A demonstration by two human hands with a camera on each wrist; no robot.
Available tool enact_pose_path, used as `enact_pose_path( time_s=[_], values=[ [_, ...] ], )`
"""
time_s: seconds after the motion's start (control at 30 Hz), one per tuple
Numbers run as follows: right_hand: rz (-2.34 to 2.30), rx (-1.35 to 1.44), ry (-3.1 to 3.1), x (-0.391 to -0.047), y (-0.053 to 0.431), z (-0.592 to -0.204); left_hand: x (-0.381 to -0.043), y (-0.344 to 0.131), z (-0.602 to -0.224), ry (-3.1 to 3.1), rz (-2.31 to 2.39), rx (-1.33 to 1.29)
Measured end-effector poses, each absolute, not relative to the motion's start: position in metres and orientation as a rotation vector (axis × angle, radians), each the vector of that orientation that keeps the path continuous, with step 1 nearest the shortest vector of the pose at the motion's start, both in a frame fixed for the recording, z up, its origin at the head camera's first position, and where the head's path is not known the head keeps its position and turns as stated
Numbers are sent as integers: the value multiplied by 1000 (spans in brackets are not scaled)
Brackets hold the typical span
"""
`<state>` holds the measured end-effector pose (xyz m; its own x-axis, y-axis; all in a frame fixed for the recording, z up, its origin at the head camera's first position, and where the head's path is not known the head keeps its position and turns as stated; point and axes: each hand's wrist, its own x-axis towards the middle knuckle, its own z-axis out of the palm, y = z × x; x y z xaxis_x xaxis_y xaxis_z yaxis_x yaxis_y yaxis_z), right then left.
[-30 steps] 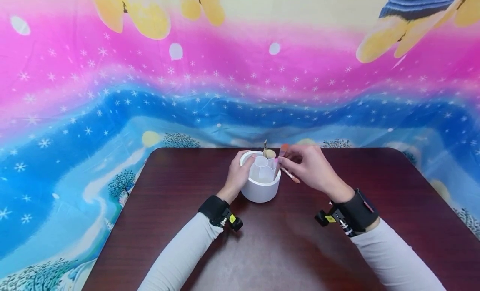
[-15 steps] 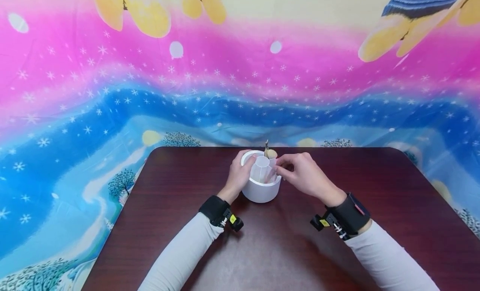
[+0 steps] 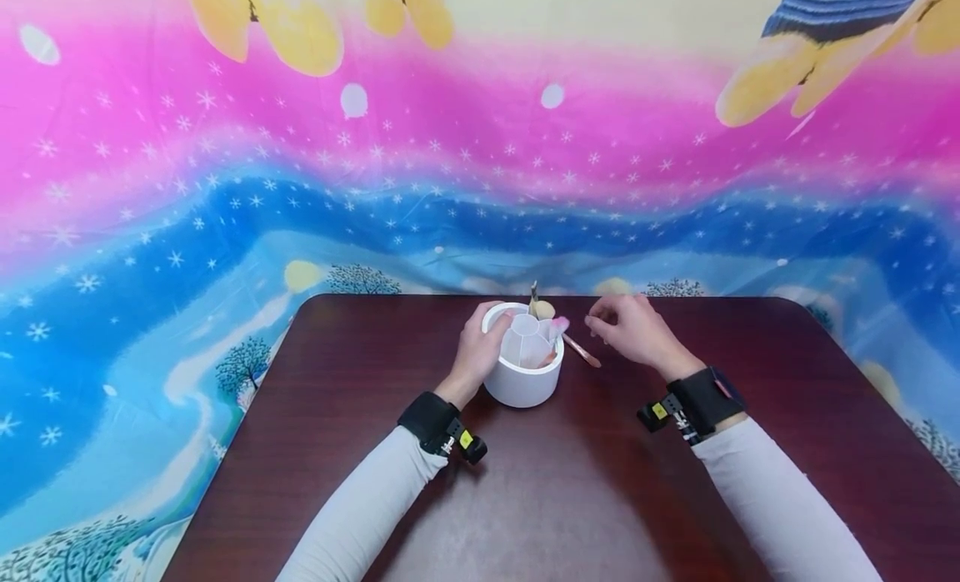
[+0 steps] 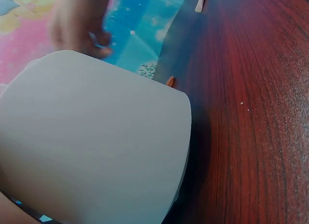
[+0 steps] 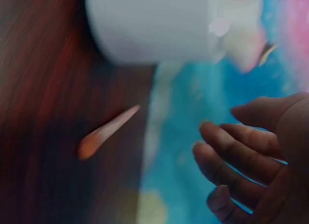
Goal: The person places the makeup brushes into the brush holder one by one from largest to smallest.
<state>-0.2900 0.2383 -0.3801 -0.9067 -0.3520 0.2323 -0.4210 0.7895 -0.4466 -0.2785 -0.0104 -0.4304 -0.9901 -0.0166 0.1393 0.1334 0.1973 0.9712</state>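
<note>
A white round container (image 3: 522, 388) with a translucent divided insert (image 3: 525, 328) stands on the table. My left hand (image 3: 480, 342) grips its left side, thumb over the rim. A pink-tipped brush (image 3: 558, 325) sticks out at the right of the container, and something orange (image 3: 550, 359) shows inside the rim. My right hand (image 3: 633, 328) is in the air right of the container, holding nothing. In the right wrist view, the fingers (image 5: 236, 159) are loosely bent. Between that hand and the container, a makeup brush (image 3: 582, 350) with orange bristles lies on the table.
Behind the container are a round cream-coloured piece (image 3: 544, 309) and a thin gold upright piece (image 3: 534, 294). A pale stick-like end (image 4: 201, 2) shows at the top of the left wrist view. The dark wooden table (image 3: 360, 382) ends at a patterned cloth (image 3: 450, 190).
My right hand lowered an orange-bristled brush to the container, let go and drew back to the right. The brush on the table shows again. My left hand kept its grip.
</note>
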Motion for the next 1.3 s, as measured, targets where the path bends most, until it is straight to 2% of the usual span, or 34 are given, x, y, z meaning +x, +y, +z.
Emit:
enact_pose_path(
  time_s=[0.27,0.7,1.03,1.3],
  values=[
    [650,523,-3044,-304,247,-419,-277,-9,-432,-2328,-1918,-154],
    [442,506,-3179,-309,241,-434,-276,-8,-428,-2318,-1916,-159],
    [272,529,-3112,-292,283,-431,-280,-9,-427,-2312,-1895,-152],
    [262,418,-3210,-284,322,-431,-279,-12,-431,-2306,-1906,-159]
  ],
)
